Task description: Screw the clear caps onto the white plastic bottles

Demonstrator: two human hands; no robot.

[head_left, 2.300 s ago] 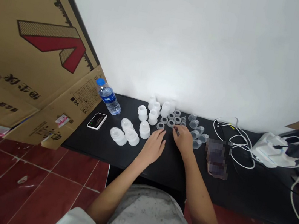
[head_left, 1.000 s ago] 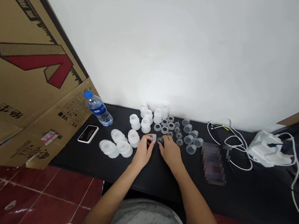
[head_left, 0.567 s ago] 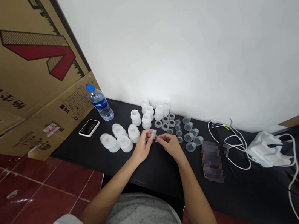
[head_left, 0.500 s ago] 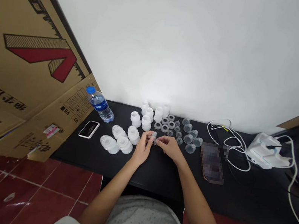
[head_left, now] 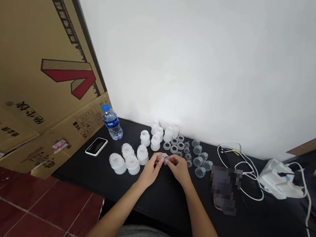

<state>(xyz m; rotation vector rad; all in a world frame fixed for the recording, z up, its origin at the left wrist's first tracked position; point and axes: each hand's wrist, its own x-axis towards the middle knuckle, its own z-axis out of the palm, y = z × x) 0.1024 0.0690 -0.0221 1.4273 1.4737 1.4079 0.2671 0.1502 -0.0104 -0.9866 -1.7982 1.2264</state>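
My left hand [head_left: 150, 171] is closed around a small translucent plastic ring [head_left: 163, 156]. Its fingers meet those of my right hand [head_left: 179, 169], which pinches at the ring's right side, perhaps on a small clear silicone piece mostly hidden by the fingertips. Just beyond the hands lie several translucent rings [head_left: 174, 149] and small clear pieces with a nub [head_left: 188, 156]. Clear cups [head_left: 200, 171] stand to the right. White bottle-shaped plastic pieces [head_left: 155, 142] stand behind and to the left; the nearer left group carries clear tops [head_left: 117, 163].
Left on the black table [head_left: 90, 176] are a water bottle [head_left: 112, 124] and a white device with a screen [head_left: 96, 146]. A large cardboard box [head_left: 32, 73] borders that side. At right lie a blurred-out dark phone-like object [head_left: 223, 188], white cables [head_left: 254, 171] and a white power strip [head_left: 279, 179].
The view has shifted, so the table sits lower in it. My hands stay together at the ring, with the right fingers moved closer over it.
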